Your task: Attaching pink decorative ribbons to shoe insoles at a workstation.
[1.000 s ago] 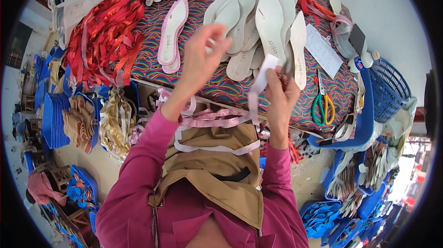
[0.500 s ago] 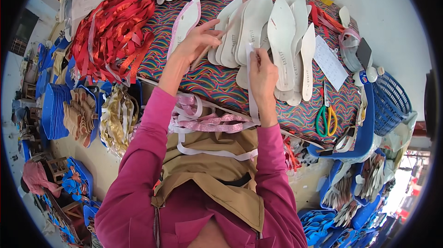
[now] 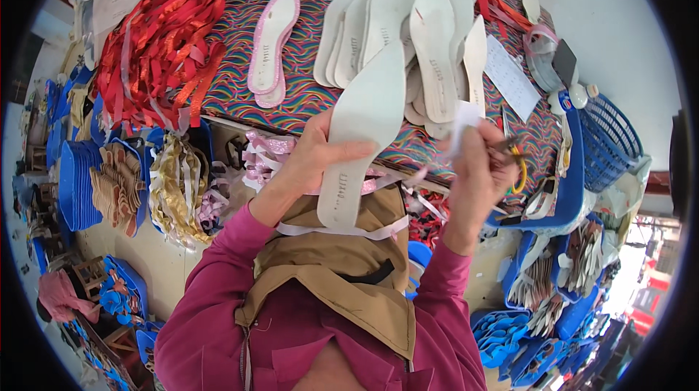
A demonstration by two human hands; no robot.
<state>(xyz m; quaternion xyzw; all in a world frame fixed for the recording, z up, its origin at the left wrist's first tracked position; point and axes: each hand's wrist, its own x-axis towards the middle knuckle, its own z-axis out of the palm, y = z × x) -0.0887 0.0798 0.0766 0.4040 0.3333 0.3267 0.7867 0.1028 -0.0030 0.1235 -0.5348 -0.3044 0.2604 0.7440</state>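
Observation:
A white shoe insole (image 3: pixel 371 111) is tilted over the table's front edge, its heel end toward my lap. My left hand (image 3: pixel 320 149) grips it at its near half, thumb across the top face. To its right, my right hand (image 3: pixel 480 180) pinches a short white strip (image 3: pixel 464 125), blurred and apart from the insole. A small dark thing by its fingers cannot be made out. Pink glitter ribbon (image 3: pixel 268 151) hangs at the table edge, and a white ribbon (image 3: pixel 313 230) crosses my lap. Two insoles with pink edging (image 3: pixel 271 45) lie beyond my left hand.
Rows of white insoles (image 3: pixel 386 9) stand on the patterned cloth. A heap of red ribbon (image 3: pixel 156 49) is at the left. Scissors, with a yellow handle (image 3: pixel 520 175) showing, lie behind my right hand. Blue bins (image 3: pixel 76 187) flank both sides; a blue basket (image 3: pixel 611 140) is at right.
My left hand has picked up a white insole and brought it toward me. My right hand has moved right and lifted with the white strip. Two pink-edged insoles now show uncovered.

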